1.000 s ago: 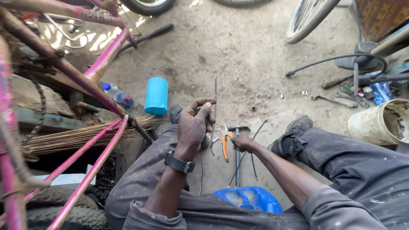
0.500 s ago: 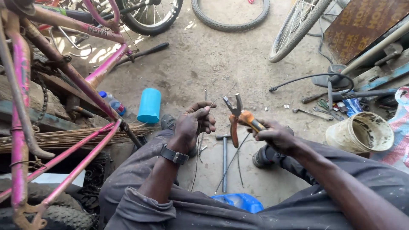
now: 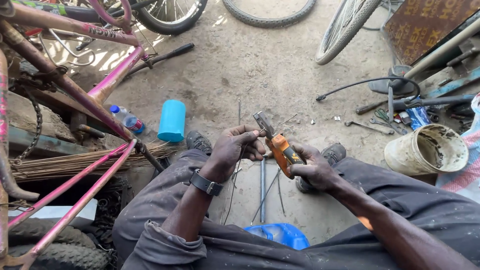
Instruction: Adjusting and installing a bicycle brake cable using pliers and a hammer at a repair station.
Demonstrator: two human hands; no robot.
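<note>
The left hand (image 3: 235, 150) pinches a thin metal spoke (image 3: 238, 125) between thumb and curled fingers, while the right hand (image 3: 312, 167) is wrapped tight around the orange handles of a pair of pliers (image 3: 275, 142). The grey nose of the pliers meets the wire just beside the left fingertips, so the work looks to be at its gripping stage; whether the jaws have already bitten is too small to tell, and no bend or cut shows in the wire. The spoke stands nearly upright in the view, its long axis running from the knees up toward the dirt floor (image 3: 270, 75) ahead, its lower length hanging between the legs. The pliers lie slantwise, nose up and to the left, handles down toward the right wrist. More loose rods (image 3: 262, 187) lie on the ground beneath the hands
</note>
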